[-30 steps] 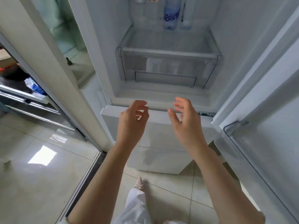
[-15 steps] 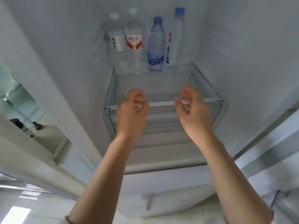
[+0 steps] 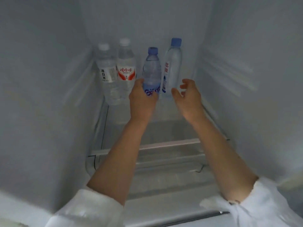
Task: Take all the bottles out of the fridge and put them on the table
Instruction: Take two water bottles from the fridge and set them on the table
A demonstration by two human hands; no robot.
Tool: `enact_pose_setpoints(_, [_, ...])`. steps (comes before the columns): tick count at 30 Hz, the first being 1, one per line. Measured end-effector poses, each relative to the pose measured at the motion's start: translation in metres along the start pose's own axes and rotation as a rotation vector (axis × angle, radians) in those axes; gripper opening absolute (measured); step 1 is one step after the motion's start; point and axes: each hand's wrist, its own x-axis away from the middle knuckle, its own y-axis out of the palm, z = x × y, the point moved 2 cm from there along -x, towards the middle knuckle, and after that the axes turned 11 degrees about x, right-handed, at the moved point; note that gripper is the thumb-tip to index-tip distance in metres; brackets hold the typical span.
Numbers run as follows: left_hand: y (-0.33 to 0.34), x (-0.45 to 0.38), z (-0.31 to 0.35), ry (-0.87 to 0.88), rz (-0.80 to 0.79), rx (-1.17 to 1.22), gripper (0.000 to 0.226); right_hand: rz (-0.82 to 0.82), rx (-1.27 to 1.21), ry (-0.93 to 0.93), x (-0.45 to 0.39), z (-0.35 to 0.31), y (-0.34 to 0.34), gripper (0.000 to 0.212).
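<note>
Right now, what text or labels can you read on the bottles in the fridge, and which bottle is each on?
"凉白水", black, vertical: far-left bottle, white cap.
"娃哈哈", red on white: second bottle.
"Gan…", blue lettering: third bottle; rest hidden by the left hand, whose grip wraps it.
Red vertical characters: right bottle; too blurred to read.
Fine print: too small.
The right hand is open beside it.

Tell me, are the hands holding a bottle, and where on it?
The left hand wraps the blue-capped bottle low on its body, at the label. The right hand is open, holding nothing.
</note>
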Motion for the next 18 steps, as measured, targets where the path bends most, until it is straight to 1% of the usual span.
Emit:
enact_pose_setpoints(5, [0.021,-0.025,-0.015,0.024,-0.019,-0.010,0.028,-0.061,-0.032,0.074,-0.047,0.014,0.020,0.068])
enact_pose_setpoints(6, [0.026,-0.028,-0.019,0.012,-0.018,-0.015,0.031,-0.071,-0.048,0.088,-0.054,0.016,0.024,0.072])
enact_pose_setpoints(8, [0.034,-0.035,-0.025,-0.033,-0.017,-0.021,0.044,-0.092,-0.091,0.117,-0.067,0.017,0.033,0.078])
enact_pose_setpoints(10, [0.041,-0.042,-0.031,-0.059,-0.006,-0.024,0.054,-0.100,-0.124,0.120,-0.076,0.018,0.040,0.076])
enact_pose_setpoints(12, [0.046,-0.049,-0.037,-0.089,0.008,-0.019,0.055,-0.099,-0.157,0.110,-0.083,0.019,0.046,0.066])
enact_pose_setpoints(14, [0.049,-0.056,-0.042,-0.094,0.028,-0.009,0.053,-0.107,-0.176,0.107,-0.089,0.019,0.050,0.061])
enact_pose_setpoints(16, [0.050,-0.063,-0.046,-0.070,0.046,-0.026,0.047,-0.114,-0.176,0.109,-0.093,0.020,0.054,0.061])
enact_pose_setpoints(18, [0.049,-0.066,-0.049,-0.081,0.034,-0.039,0.042,-0.113,-0.173,0.108,-0.095,0.020,0.056,0.061])
